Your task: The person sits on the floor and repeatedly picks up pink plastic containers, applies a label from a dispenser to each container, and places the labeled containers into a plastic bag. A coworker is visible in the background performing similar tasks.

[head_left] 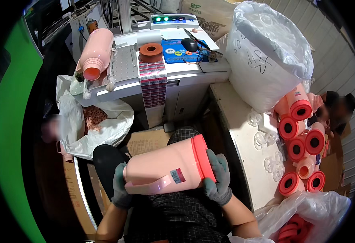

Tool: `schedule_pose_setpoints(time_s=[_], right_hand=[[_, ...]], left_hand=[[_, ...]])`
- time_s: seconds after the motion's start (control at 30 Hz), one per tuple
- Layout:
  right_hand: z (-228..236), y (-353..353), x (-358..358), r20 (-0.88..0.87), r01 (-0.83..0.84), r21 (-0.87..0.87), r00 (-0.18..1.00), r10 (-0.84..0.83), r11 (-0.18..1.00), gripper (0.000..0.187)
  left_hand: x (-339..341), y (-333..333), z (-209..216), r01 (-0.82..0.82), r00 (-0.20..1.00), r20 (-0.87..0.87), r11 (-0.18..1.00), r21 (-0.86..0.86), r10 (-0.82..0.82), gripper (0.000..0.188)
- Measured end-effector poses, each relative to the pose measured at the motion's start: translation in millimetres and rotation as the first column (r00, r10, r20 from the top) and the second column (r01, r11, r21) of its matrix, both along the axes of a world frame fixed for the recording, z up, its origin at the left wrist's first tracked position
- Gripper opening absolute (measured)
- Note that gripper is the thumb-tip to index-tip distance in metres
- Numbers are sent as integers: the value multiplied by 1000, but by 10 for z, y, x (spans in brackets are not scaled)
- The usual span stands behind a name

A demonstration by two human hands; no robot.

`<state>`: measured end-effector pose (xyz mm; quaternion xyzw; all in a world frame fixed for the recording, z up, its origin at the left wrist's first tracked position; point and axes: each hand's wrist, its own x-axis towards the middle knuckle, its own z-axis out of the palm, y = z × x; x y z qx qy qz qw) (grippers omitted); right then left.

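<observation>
Across my lap lies a pink plastic jug body (167, 164), on its side, with a handle (151, 187), a small printed label (178, 175) and a red ring (202, 158) round its wide right end. My left hand (121, 188), in a grey glove, wraps the narrow left end. With a matching glove, my right hand (219, 178) grips the red ring, its thumb beneath and fingers over the far side. Another pink jug body (97, 52) rests on the perforated bed of the machine ahead, its red-lined mouth facing me.
A roll of labels (151, 52) trails a strip down the white machine's (193, 77) front. Right of me, a bench (242, 141) bears clear rings (259, 141), a big white sack (262, 60) and several pink jugs (295, 148). Red rings (293, 231) fill a plastic bag; another sack (94, 133) stands left.
</observation>
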<state>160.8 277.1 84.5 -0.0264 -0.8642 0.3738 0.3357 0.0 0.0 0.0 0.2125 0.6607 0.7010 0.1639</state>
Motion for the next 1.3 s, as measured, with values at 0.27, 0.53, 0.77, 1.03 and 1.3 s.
schedule_pose_setpoints(time_s=[0.27, 0.53, 0.77, 1.03, 1.3], right_hand=[[14, -184, -53, 82, 175, -525, 984, -156, 833, 64], [-61, 156, -5, 189, 187, -949, 982, -16, 254, 47], [722, 1582, 2136, -640, -243, -756, 473, -606, 608, 61], [510, 3140, 3655, -398, 974, -166, 74, -915, 151, 64], [57, 3129, 3929, 231, 817, 521, 144, -962, 247, 51]], left_hand=[[22, -61, 138, -129, 990, 73, 983, 133, 120, 34], [49, 2, 887, -313, 918, -240, 948, 54, 317, 47], [72, 684, 1001, -7, 825, -564, 999, 48, 33, 55], [69, 738, 436, 117, 954, -269, 989, -85, -136, 38], [-112, 513, 704, 45, 744, -627, 953, -299, -231, 46]])
